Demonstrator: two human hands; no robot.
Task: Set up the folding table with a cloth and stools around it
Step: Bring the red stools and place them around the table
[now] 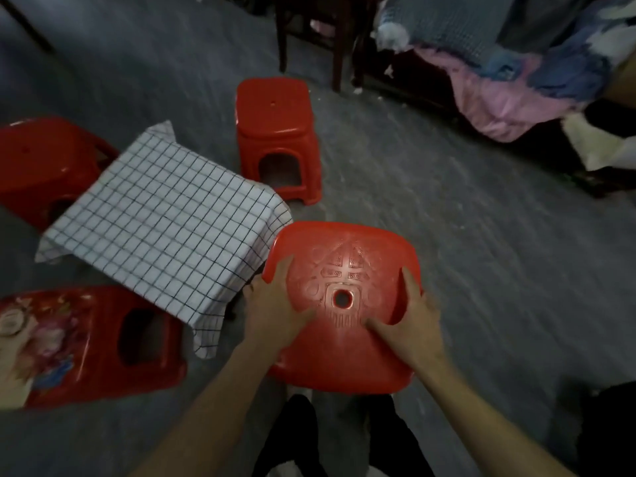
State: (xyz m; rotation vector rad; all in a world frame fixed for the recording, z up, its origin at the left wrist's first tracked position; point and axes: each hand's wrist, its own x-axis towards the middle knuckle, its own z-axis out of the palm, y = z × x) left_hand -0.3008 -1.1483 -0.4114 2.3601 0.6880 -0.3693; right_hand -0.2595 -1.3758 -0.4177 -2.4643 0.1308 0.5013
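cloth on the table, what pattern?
The tablecloth is white with a thin dark grid check, clearest in the head view.

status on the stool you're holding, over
Left hand and right hand grip red stool by its seat edges. Stool close by the checked cloth corner. Nothing seen in the way.

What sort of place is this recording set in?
Likely a lived-in home room, perhaps a bedroom: bare concrete floor, heaped bedding, red plastic stools around a table hidden under a checked cloth.
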